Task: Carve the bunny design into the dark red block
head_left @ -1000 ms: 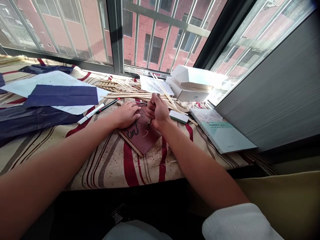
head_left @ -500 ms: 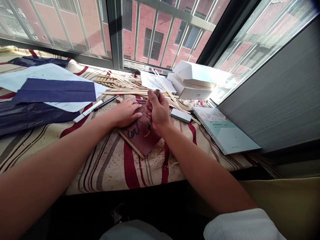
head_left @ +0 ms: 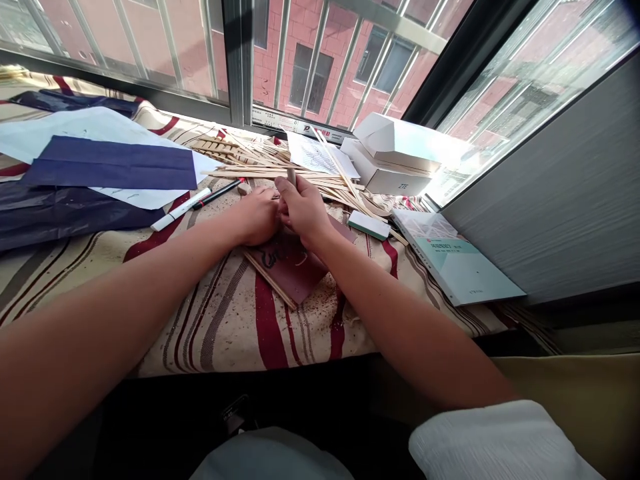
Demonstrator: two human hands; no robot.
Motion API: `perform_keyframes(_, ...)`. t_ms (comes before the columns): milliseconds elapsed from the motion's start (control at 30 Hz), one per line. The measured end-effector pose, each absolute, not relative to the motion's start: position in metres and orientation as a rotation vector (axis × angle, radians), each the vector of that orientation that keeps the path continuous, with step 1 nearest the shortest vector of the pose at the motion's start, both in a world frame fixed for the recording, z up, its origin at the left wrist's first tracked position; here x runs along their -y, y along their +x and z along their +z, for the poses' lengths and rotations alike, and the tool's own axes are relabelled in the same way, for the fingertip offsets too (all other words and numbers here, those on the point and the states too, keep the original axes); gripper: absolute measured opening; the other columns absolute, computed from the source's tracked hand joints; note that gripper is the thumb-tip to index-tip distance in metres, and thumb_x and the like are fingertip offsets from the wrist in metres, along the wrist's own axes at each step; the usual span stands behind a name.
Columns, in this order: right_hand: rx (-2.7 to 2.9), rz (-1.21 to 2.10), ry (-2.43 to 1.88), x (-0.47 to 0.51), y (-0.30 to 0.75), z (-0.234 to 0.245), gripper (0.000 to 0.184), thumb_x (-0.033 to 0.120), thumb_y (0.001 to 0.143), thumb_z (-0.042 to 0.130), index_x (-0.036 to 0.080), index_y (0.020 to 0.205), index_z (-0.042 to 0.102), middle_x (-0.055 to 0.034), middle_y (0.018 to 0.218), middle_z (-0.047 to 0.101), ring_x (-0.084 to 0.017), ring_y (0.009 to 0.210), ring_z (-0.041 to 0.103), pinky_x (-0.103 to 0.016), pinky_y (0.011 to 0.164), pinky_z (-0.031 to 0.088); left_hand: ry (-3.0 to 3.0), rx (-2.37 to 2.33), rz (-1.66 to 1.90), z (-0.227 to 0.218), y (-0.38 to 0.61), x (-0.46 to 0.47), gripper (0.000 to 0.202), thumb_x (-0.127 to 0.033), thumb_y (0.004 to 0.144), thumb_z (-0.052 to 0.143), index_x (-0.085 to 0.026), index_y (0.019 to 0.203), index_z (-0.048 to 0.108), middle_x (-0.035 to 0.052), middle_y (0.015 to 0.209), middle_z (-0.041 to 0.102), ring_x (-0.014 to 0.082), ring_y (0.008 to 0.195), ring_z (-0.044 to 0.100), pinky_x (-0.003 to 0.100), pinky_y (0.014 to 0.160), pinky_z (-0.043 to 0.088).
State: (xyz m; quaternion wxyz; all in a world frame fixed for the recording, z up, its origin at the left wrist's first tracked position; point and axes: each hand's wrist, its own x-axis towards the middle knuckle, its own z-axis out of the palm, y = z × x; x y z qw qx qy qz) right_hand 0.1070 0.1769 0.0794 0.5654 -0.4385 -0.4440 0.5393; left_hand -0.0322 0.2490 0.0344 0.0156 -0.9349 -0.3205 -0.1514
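Observation:
A dark red carving board (head_left: 293, 267) with a black drawn outline lies on the striped cloth (head_left: 210, 313) in front of me. My right hand (head_left: 303, 210) is closed in a fist round a carving tool (head_left: 291, 176), whose handle end sticks up above the fingers; its tip is hidden behind the hand, over the board's far part. My left hand (head_left: 257, 215) rests on the board's far left corner, fingers curled, touching my right hand.
Several thin wooden sticks (head_left: 260, 170) lie behind the board. A white marker (head_left: 180, 209) and a black pen (head_left: 217, 193) lie left, beside blue and white paper sheets (head_left: 107, 163). White boxes (head_left: 390, 160), a green-white eraser block (head_left: 369, 225) and a teal booklet (head_left: 460, 263) lie right.
My right hand has moved away from me and to the left along the board, up against my left hand. The left hand's fingers have curled in.

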Motion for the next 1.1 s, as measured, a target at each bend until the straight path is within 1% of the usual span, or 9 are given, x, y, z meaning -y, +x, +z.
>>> perform_keyframes(133,1.065,1.334,-1.040,-0.177,0.109,0.083,0.046,0.032,0.119,0.075,0.027,0.086,0.044,0.0132,0.061,0.034,-0.005,0.048,0.025,-0.017,0.044,0.020,-2.903,0.963,-0.443,0.035,-0.033,-0.252,0.030,-0.023,0.109,0.057,-0.021,0.111,0.087,0.0162,0.120,0.083,0.0417,0.135,0.073,0.061,0.128,0.054)
perform_keyframes(300,1.207,1.564,-0.798,-0.165,0.120,0.089,0.047,0.034,0.122,0.072,0.029,0.090,0.037,0.0161,0.059,0.031,-0.005,0.044,0.017,-0.017,0.042,0.018,-2.912,0.912,-0.429,0.036,-0.031,-0.252,0.026,-0.021,0.109,0.059,-0.017,0.109,0.085,0.0163,0.125,0.085,0.0382,0.131,0.072,0.055,0.124,0.054)
perform_keyframes(400,1.205,1.629,-0.790,-0.166,0.122,0.088,0.050,0.041,0.122,0.072,0.029,0.090,0.036,0.0163,0.059,0.031,-0.006,0.043,0.016,-0.017,0.041,0.015,-2.916,0.892,-0.441,0.037,-0.031,-0.250,0.024,-0.019,0.108,0.060,-0.016,0.105,0.083,0.0178,0.133,0.085,0.0371,0.133,0.071,0.053,0.124,0.054)
perform_keyframes(533,1.116,1.706,-0.779,-0.171,0.128,0.088,0.060,0.054,0.121,0.071,0.029,0.085,0.030,0.0158,0.059,0.024,-0.006,0.043,0.009,-0.018,0.040,0.012,-2.906,0.918,-0.506,0.037,-0.036,-0.250,0.026,-0.022,0.107,0.060,-0.020,0.099,0.085,0.0172,0.121,0.084,0.0375,0.126,0.073,0.054,0.122,0.057)
perform_keyframes(633,1.051,1.731,-0.793,-0.168,0.138,0.094,0.063,0.058,0.122,0.066,0.029,0.083,0.028,0.0151,0.060,0.019,-0.007,0.045,0.005,-0.019,0.040,0.011,-2.876,0.975,-0.612,0.039,-0.041,-0.248,0.032,-0.026,0.109,0.056,-0.020,0.103,0.087,0.0183,0.125,0.082,0.0382,0.126,0.073,0.056,0.121,0.060)
perform_keyframes(767,1.015,1.565,-0.762,-0.159,0.144,0.103,0.062,0.060,0.122,0.068,0.029,0.082,0.032,0.0145,0.060,0.020,-0.007,0.045,0.009,-0.021,0.041,0.011,-2.840,1.030,-0.740,0.043,-0.044,-0.241,0.028,-0.023,0.106,0.058,-0.018,0.107,0.085,0.0192,0.133,0.081,0.0399,0.133,0.071,0.059,0.125,0.057)
perform_keyframes(967,1.090,1.461,-0.769,-0.157,0.130,0.092,0.056,0.054,0.119,0.076,0.028,0.083,0.043,0.0132,0.059,0.036,-0.006,0.044,0.023,-0.021,0.040,0.016,-2.825,1.124,-0.819,0.051,-0.044,-0.235,0.006,-0.026,0.098,0.072,-0.022,0.096,0.075,0.0152,0.116,0.078,0.0400,0.124,0.070,0.056,0.117,0.058)
perform_keyframes(1033,1.109,1.436,-0.769,-0.158,0.127,0.089,0.054,0.052,0.118,0.077,0.027,0.083,0.045,0.0127,0.059,0.039,-0.006,0.044,0.026,-0.020,0.040,0.019,-2.830,1.165,-0.801,0.052,-0.043,-0.235,0.012,-0.029,0.100,0.071,-0.023,0.090,0.071,0.0147,0.110,0.078,0.0396,0.119,0.072,0.055,0.114,0.057)
perform_keyframes(1100,1.091,1.396,-0.780,-0.158,0.126,0.089,0.055,0.052,0.118,0.078,0.027,0.082,0.045,0.0127,0.058,0.039,-0.006,0.044,0.025,-0.020,0.041,0.020,-2.827,1.220,-0.782,0.052,-0.043,-0.235,0.016,-0.032,0.103,0.067,-0.024,0.090,0.069,0.0142,0.107,0.078,0.0387,0.113,0.073,0.053,0.109,0.058)
